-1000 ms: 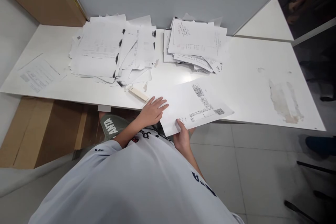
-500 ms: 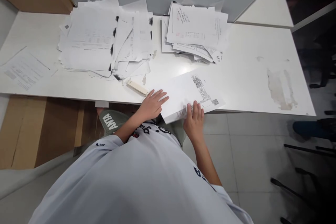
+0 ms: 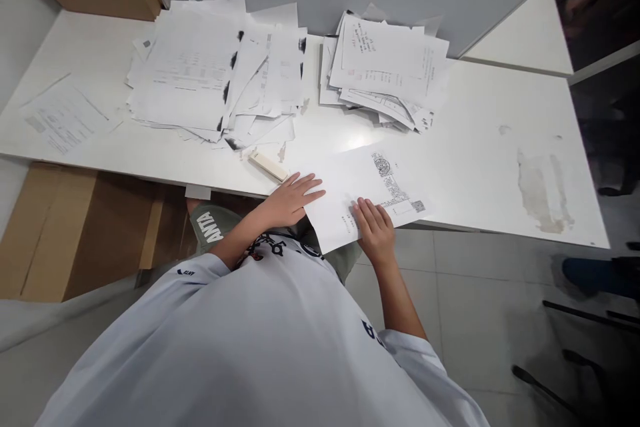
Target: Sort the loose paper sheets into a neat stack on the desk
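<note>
While the left hand (image 3: pixel 290 203) lies open-fingered on white printed paper (image 3: pixel 340 183), the right hand (image 3: pixel 376 232) overlaps it. Right grip: cannot tell.

Seems thin, smooth, matt paper in the printed sheet (image 3: pixel 345 177) under the left hand (image 3: pixel 293 200) and right hand (image 3: pixel 375 227). Likewise matt paper in the smaller stack (image 3: pixel 385 57) beyond the right hand and larger stack (image 3: pixel 185 73) beyond the left. Looks like smooth plastic in the cream bar (image 3: pixel 269 165) just beyond the left hand. Glossy white, catching light, in the tabletop (image 3: pixel 475 147) ahead of both; blotchy and dull in the stained patch (image 3: pixel 545 193) well right. Soft, matt cloth in the shirt (image 3: pixel 250 347) behind both hands.
</note>
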{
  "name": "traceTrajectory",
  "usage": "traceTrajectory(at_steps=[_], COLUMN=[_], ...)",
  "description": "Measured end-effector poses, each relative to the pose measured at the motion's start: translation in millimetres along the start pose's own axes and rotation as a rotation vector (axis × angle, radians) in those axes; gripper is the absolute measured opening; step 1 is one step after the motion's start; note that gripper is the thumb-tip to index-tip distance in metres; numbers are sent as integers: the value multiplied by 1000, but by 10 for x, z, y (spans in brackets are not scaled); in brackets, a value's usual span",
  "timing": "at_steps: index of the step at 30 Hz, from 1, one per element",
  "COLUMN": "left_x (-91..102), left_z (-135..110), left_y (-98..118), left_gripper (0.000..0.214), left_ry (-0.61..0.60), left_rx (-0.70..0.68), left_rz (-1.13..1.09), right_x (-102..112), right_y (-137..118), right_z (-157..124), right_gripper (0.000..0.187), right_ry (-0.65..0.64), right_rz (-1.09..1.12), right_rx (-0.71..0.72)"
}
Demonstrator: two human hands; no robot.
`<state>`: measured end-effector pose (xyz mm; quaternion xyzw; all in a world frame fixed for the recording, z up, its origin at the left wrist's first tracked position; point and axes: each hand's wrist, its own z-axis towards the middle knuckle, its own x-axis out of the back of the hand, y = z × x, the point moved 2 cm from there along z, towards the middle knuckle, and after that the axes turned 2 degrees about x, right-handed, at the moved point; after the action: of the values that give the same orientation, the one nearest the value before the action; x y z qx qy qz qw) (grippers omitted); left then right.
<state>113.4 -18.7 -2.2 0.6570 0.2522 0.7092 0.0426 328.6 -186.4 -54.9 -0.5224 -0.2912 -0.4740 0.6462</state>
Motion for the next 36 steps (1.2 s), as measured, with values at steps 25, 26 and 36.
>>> traceTrajectory(at_steps=[25, 26, 36], left_x=[215, 217, 250], left_z=[-528, -528, -554], left_y=[-570, -567, -594], left_gripper=[53, 54, 53], left_ry=[316, 316, 310], left_rx=[288, 280, 250], left_rz=[131, 123, 23], right_x=[-107, -106, -99], right_y=[-140, -146, -225], right_z=[-39, -32, 263], right_gripper=[34, 34, 41], right_ry=[-27, -42, -184], right_rz=[355, 367, 434], right_rx=[28, 23, 38])
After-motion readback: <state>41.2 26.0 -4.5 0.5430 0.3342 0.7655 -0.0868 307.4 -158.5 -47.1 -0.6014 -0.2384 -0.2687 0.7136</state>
